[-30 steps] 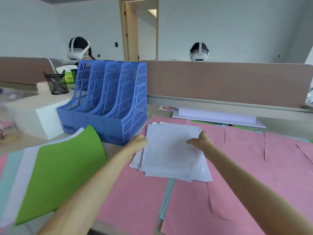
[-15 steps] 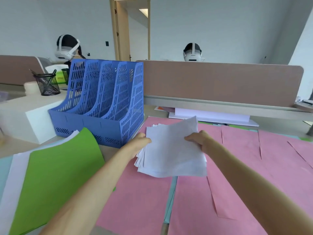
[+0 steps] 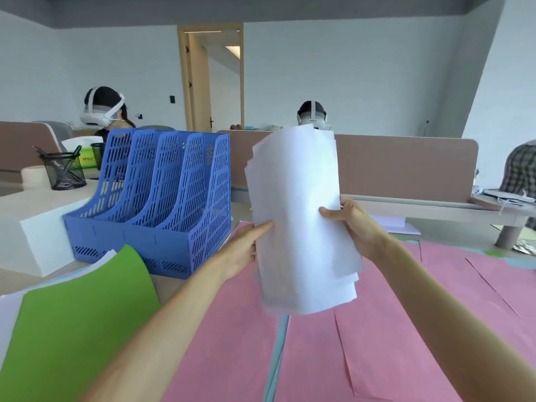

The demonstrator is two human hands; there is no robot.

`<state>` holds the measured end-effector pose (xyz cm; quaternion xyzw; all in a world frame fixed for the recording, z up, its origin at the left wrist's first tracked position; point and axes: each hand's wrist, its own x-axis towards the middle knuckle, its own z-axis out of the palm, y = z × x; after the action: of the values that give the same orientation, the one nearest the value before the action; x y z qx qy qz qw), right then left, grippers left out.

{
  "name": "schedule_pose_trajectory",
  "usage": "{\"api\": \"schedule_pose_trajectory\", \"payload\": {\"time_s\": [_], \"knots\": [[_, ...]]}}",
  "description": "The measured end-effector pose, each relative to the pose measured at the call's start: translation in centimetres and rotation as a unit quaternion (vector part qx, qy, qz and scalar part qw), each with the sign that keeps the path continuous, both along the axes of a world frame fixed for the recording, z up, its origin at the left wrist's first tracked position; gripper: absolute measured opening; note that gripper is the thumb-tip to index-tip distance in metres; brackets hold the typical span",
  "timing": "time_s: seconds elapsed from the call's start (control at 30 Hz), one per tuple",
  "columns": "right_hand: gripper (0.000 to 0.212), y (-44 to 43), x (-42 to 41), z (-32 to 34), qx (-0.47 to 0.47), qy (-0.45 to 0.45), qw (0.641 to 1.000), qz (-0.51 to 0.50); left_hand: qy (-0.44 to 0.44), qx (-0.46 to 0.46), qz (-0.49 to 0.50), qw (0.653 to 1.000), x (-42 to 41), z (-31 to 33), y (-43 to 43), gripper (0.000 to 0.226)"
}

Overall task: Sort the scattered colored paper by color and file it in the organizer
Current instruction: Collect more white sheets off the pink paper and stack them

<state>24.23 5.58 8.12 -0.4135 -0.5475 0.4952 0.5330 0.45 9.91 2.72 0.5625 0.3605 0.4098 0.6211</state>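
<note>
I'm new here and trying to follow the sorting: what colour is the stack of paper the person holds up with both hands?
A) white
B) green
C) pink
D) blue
A: the paper stack, pinched between the left hand and the right hand, is white, while the pink sheets and the green sheet lie on the desk.

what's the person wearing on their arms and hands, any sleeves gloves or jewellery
Nothing shows on them. The left forearm and right forearm are bare down to the frame's edge, no sleeve in view. The left hand and right hand wear no gloves; no watch, bracelet or ring is visible.
</note>
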Motion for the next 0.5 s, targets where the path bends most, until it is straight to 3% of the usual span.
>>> {"api": "schedule_pose_trajectory", "payload": {"time_s": [0.07,0.13,0.23,0.33,0.5], "knots": [[0.025,0.0,1.2,0.2,0.028,-0.041,0.994,-0.099,-0.04,0.06,0.067,0.995,0.7,0.5,0.0,0.024],[0.02,-0.4,2.0,0.2,0.089,-0.095,0.977,-0.17,0.003,0.137,0.142,0.98,1.3,0.9,0.1,0.03],[0.019,-1.3,2.3,0.3,0.16,-0.09,0.965,-0.188,0.001,0.194,0.195,0.961,2.7,2.1,-0.2,0.028],[0.023,-1.7,2.9,0.5,0.173,-0.048,0.963,-0.199,-0.025,0.207,0.222,0.952,3.5,3.0,-0.3,0.02],[0.018,-1.5,3.1,-1.3,0.145,-0.105,0.956,-0.231,0.105,0.243,0.261,0.928,4.3,2.1,0.0,0.018]]}}
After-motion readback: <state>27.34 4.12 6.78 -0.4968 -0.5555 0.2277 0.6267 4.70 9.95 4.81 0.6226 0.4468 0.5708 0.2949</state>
